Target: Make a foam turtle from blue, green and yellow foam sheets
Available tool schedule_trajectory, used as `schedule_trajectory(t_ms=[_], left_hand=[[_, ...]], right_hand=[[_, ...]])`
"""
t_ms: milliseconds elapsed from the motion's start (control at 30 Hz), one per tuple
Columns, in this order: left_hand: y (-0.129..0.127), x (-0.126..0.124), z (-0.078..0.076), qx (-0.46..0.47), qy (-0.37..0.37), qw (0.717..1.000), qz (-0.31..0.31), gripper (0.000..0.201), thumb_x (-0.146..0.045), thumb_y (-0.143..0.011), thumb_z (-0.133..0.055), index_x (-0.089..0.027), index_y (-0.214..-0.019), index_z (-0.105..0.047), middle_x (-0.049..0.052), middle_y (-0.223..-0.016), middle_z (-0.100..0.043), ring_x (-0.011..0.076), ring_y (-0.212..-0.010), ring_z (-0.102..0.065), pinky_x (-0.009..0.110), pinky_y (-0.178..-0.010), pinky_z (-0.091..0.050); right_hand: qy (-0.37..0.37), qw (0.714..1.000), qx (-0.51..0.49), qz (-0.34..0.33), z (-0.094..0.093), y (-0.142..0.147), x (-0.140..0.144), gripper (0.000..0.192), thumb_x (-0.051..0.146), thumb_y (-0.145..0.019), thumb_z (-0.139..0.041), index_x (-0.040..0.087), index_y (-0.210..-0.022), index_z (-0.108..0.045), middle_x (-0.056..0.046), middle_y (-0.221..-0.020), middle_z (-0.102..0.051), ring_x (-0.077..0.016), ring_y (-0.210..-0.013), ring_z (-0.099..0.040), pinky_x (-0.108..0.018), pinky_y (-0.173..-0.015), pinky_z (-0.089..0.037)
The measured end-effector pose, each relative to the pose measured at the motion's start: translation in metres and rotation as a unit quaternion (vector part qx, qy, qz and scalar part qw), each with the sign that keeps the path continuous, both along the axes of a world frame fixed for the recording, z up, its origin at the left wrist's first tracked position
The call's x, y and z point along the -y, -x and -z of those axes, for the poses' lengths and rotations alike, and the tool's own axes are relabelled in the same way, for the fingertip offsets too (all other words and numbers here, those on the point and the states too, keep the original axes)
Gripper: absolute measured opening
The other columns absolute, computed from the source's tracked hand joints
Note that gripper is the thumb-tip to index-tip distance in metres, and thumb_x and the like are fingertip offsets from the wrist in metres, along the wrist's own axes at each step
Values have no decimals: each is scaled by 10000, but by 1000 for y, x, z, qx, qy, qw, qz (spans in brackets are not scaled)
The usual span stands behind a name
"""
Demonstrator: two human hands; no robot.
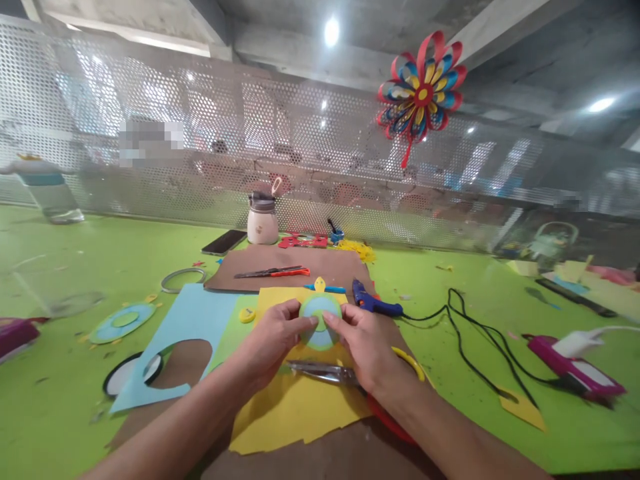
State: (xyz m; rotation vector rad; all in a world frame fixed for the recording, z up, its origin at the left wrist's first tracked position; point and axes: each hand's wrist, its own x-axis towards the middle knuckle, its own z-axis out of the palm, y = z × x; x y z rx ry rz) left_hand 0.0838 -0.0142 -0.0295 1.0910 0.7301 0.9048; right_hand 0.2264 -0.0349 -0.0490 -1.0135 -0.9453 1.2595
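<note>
Both hands hold up a round paper disc (319, 319), light blue with a green middle, above a yellow paper sheet (295, 400). My left hand (273, 340) pinches the disc's left edge, thumb on its face. My right hand (363, 343) grips its right edge. Under the right hand lie scissors (325, 372) with yellow and red handles, flat on the yellow sheet. A blue glue gun (373, 303) rests just beyond the right hand, its black cord (465, 333) running off to the right.
A light blue sheet (170, 333) with a round hole cut out lies to the left on the green table (75, 373). Farther back are a red-handled cutter (275, 272), a phone (224, 241), a beige bottle (263, 220), paper scraps. A pink power strip (575, 373) sits right. A paper flower (423, 90) hangs on the mesh wall.
</note>
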Motion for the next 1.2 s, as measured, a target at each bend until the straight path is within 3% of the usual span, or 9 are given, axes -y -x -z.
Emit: schedule_trajectory(t_ms=[167, 333, 433, 600, 800, 933, 1033, 1200], left_hand=[[-1, 0, 0, 5, 2, 1000, 0, 147, -218, -714, -697, -150, -843, -680, 44, -776, -689, 167, -688, -596, 284, -699, -467], [0, -2, -2, 11, 9, 1000, -16, 198, -215, -699, -713, -148, -882, -676, 57, -816, -703, 181, -729, -619, 294, -730, -473], [3, -4, -1, 15, -7, 999, -38, 187, -189, -717, -681, -140, -897, -676, 63, -865, -704, 165, -763, -613, 267, -736, -464], [8, -10, -1, 40, -21, 997, -59, 181, -162, -701, -681, -127, -878, -679, 49, -794, -690, 133, -688, -593, 219, -653, -459], [16, -20, -3, 55, -37, 993, -102, 210, -150, -650, -701, -135, -856, -663, 31, -784, -675, 117, -649, -590, 219, -634, -479], [21, -26, -1, 54, -43, 990, -122, 238, -140, -632, -705, -129, -864, -654, 33, -780, -669, 124, -666, -599, 221, -623, -488], [23, -31, 1, 51, -45, 988, -137, 203, -136, -622, -711, -132, -810, -636, 18, -728, -652, 117, -643, -588, 207, -592, -481], [25, -36, 2, 49, -43, 988, -143, 215, -122, -616, -724, -142, -807, -626, -6, -672, -629, 101, -604, -572, 193, -575, -477]], right_hand=[[7, 1000, -2, -1, 3, -1, 0, 264, 362, -636, -784, 142, -715, -663, -8, -663, -628, -139, -630, -530, -255, -592, -426], [4, 1000, 12, -23, -3, -4, 0, 307, 469, -762, -669, 162, -747, -652, -13, -695, -626, -136, -650, -544, -251, -610, -438], [-5, 1000, 16, -3, -8, -6, -1, 353, 517, -787, -612, 166, -800, -645, -33, -761, -647, -157, -711, -578, -264, -634, -454], [-30, 996, 61, 50, -3, -14, -8, 330, 450, -700, -684, 146, -821, -641, -42, -770, -645, -170, -731, -593, -286, -667, -480], [-91, 986, 106, 90, 4, -26, -19, 307, 366, -657, -725, 135, -847, -654, 1, -610, -620, -131, -570, -547, -251, -570, -442], [-114, 984, 110, 81, 1, -29, -20, 303, 437, -721, -690, 144, -793, -656, 58, -420, -489, -97, -410, -412, -226, -433, -315], [-125, 985, 95, 68, -3, -27, -18, 333, 495, -736, -667, 165, -751, -623, 95, -372, -392, -83, -364, -347, -226, -414, -294], [-116, 989, 80, 52, -4, -26, -19, 376, 532, -738, -636, 161, -689, -602, 21, -503, -547, -113, -463, -492, -247, -490, -416]])
